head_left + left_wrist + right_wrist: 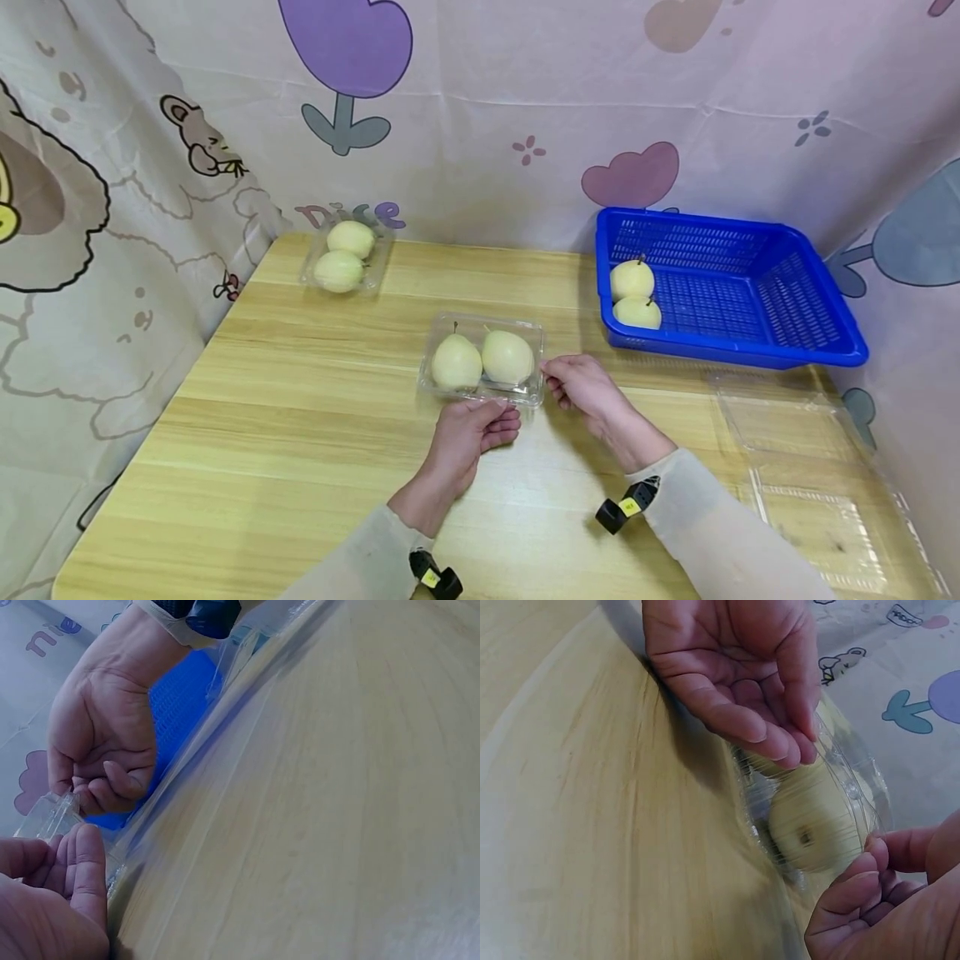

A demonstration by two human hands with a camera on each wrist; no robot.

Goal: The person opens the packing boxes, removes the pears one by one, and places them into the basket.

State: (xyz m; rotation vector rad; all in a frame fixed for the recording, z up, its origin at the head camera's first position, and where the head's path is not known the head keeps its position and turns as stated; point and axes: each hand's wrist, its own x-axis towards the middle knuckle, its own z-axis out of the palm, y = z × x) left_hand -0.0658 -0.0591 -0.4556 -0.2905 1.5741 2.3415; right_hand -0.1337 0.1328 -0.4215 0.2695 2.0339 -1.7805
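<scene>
Head view: clear box [525,394], two pears [507,358] inside;
Left hand [467,433]: pinching box's near rim;
Right hand [588,388]: pinching box's right rim

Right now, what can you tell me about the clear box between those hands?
The clear box looks like thin, shiny plastic, roughly rectangular with rounded corners and a rim. It rests on the wooden table, with two pale yellow-green pears side by side inside, stems toward the far side. The left hand pinches its near edge, the right hand its right edge.
</scene>
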